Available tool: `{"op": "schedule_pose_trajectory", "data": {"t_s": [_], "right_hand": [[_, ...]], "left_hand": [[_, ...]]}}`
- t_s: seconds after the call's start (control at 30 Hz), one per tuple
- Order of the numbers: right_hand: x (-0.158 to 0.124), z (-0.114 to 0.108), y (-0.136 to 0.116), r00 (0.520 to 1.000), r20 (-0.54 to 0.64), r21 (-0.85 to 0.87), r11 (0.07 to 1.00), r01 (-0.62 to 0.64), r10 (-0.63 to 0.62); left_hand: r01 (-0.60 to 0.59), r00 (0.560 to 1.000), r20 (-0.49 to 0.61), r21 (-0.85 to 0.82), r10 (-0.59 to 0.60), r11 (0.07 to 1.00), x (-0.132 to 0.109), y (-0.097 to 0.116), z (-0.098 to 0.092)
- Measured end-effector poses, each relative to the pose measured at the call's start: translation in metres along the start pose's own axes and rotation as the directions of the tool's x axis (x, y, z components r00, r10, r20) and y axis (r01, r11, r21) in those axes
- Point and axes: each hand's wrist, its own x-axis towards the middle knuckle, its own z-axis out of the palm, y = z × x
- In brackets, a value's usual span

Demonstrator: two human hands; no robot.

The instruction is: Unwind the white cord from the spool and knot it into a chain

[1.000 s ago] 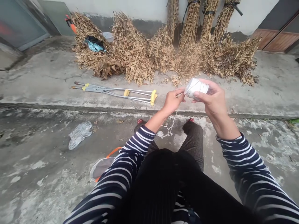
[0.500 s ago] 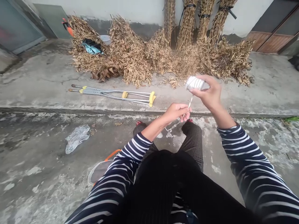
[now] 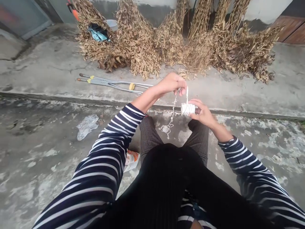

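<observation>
My right hand [image 3: 203,113] grips a small spool [image 3: 187,109] wound with white cord, fingers on top and thumb below. Above and left of it, my left hand [image 3: 173,84] is closed on the white cord [image 3: 187,93], which runs taut from the fingers down to the spool. A second, crinkled length of cord [image 3: 172,118] hangs below my left hand and ends in a loose tangle [image 3: 166,128] between my legs. Both hands are over the edge of the concrete step.
Crutches [image 3: 119,84] with yellow pads lie on the concrete step [image 3: 57,70]. Dried plant bundles [image 3: 143,44] lean along the wall, with a blue and black cloth [image 3: 98,32] on them. A clear plastic bag [image 3: 87,126] lies on the lower ground, and an orange-and-white packet [image 3: 131,159] is by my left leg.
My left hand has moved up and my right hand has come down with the spool, so the left is now higher. The view has tilted downward, and more hanging cord shows.
</observation>
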Motion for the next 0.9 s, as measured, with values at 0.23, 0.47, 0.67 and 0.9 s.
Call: {"op": "schedule_pose_trajectory", "data": {"t_s": [0.23,0.47,0.67,0.9], "right_hand": [[0.000,0.004,-0.026,0.998,-0.028,0.329,0.943,-0.049,0.062],[0.023,-0.027,-0.053,0.967,-0.241,0.215,0.967,0.134,-0.081],[0.062,-0.064,-0.046,0.801,-0.450,-0.501,0.854,0.141,-0.396],[0.045,-0.052,-0.030,1.000,0.009,-0.625,0.780,0.019,-0.017]], "left_hand": [[0.025,1.000,-0.007,0.006,-0.025,1.000,0.025,-0.054,0.006],[0.082,0.992,0.109,-0.106,-0.070,0.991,0.005,-0.067,0.039],[0.074,0.984,0.167,-0.093,-0.057,0.993,-0.014,-0.038,0.048],[0.039,0.966,0.250,0.092,-0.062,0.995,-0.008,-0.032,0.007]]}}
